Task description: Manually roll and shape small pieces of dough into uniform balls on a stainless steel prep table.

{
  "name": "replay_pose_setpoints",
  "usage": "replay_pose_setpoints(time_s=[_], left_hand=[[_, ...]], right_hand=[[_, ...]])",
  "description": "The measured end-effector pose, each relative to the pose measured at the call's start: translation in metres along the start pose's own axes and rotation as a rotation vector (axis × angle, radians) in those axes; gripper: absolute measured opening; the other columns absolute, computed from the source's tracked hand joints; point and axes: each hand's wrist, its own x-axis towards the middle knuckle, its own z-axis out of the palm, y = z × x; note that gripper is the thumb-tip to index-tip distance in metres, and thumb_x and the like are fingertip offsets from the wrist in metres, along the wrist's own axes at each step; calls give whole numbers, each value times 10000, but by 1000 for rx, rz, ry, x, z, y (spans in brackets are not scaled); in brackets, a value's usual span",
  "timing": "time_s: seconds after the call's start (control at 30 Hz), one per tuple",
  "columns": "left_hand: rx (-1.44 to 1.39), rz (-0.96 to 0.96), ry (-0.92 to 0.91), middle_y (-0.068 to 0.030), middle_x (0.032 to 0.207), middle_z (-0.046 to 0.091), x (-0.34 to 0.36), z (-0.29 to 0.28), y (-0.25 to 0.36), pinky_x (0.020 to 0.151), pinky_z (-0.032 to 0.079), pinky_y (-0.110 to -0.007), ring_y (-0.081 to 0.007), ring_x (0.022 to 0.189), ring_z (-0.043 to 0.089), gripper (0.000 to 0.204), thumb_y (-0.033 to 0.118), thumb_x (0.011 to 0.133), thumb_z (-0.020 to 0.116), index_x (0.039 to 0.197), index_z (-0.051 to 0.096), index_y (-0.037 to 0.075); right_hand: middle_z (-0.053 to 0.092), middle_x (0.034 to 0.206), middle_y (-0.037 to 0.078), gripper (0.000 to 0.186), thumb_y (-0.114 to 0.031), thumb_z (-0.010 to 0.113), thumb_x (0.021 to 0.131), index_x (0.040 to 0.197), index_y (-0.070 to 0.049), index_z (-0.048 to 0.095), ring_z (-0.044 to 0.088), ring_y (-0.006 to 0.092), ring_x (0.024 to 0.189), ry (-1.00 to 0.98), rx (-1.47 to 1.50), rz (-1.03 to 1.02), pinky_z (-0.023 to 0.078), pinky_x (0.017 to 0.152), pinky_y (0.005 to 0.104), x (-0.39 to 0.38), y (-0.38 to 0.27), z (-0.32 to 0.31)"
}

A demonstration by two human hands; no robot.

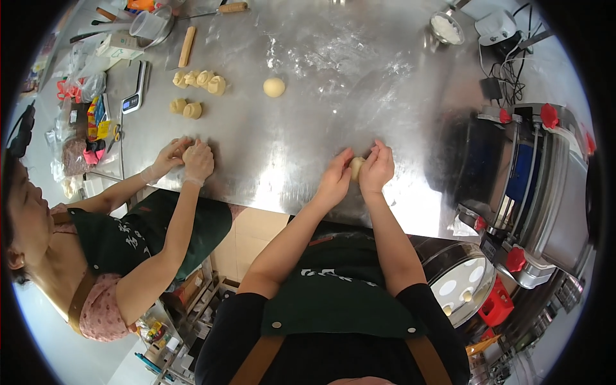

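Observation:
My left hand (333, 176) and my right hand (378, 170) are cupped around a pale dough piece (356, 168) near the steel table's (292, 160) front edge, both with fingers curled against it. A smooth round dough ball (274, 87) sits farther back, left of centre. Left of it lie a row of folded dough pieces (216, 85) and two shorter pieces (192, 110). Loose white flour (324, 58) is smeared over the back half of the table.
A co-worker's hands (196, 162) work at left. Around the table are a wooden rolling pin (187, 47), scale (135, 90), scissors (116, 135), packages, flour bowl (445, 29) and cables (513, 77). At right stands a steel machine with red knobs (550, 167), beside a round drum (459, 285).

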Motion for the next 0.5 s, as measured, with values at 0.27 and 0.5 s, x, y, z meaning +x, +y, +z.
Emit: replay_pose_setpoints(time_s=[0.27, 0.5], left_hand=[[457, 256, 117, -238, 1237, 469, -35, 22, 5, 961, 402, -373, -372, 1152, 466, 534, -54, 835, 501, 1345, 347, -30], [366, 286, 248, -231, 1262, 456, -8, 16, 19, 943, 428, -375, -360, 1142, 496, 571, -91, 827, 486, 1369, 314, -35]], right_hand=[[629, 1017, 168, 192, -55, 464, 923, 1052, 15, 588, 615, 273, 944, -143, 243, 140, 476, 829, 349, -41, -6, -39], [621, 1030, 146, 225, -96, 434, 967, 1096, 49, 550, 605, 187, 987, -182, 623, 340, 490, 831, 296, -11, -18, -18]])
